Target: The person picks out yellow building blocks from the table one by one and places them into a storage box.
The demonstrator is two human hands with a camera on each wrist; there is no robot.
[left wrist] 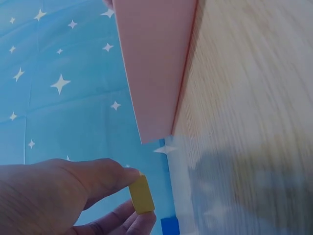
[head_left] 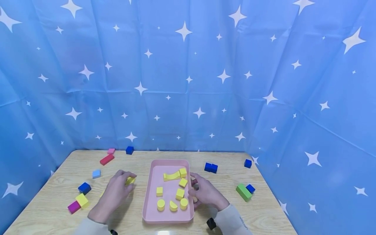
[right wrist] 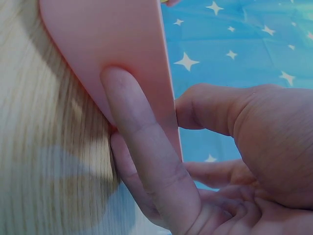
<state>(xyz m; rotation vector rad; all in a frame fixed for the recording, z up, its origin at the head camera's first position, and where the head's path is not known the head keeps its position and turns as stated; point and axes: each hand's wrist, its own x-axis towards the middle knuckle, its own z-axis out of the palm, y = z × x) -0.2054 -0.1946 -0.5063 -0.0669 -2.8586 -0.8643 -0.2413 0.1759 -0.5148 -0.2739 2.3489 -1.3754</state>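
Observation:
A pink tray (head_left: 168, 219) lies on the table with several yellow blocks inside: cubes, round ones, a half-round one and an arched piece (head_left: 171, 176). To its left, my left hand (head_left: 113, 194) pinches a yellow block (left wrist: 141, 194) between thumb and fingertips, raised over the table. The head view shows only part of that block (head_left: 130, 180). On the tray's right side, my right hand (head_left: 207, 191) grips the wall. The right wrist view has its fingers (right wrist: 142, 132) against the outer wall (right wrist: 117, 39) and the thumb at the rim.
On the left lie a yellow cube (head_left: 82, 200), a purple block (head_left: 74, 207), blue blocks (head_left: 84, 188), a light blue one (head_left: 96, 174) and a red one (head_left: 107, 159). Rightward are dark blue cubes (head_left: 211, 167) and a green block (head_left: 243, 192). A starry curtain (head_left: 182, 98) surrounds the table (head_left: 235, 215).

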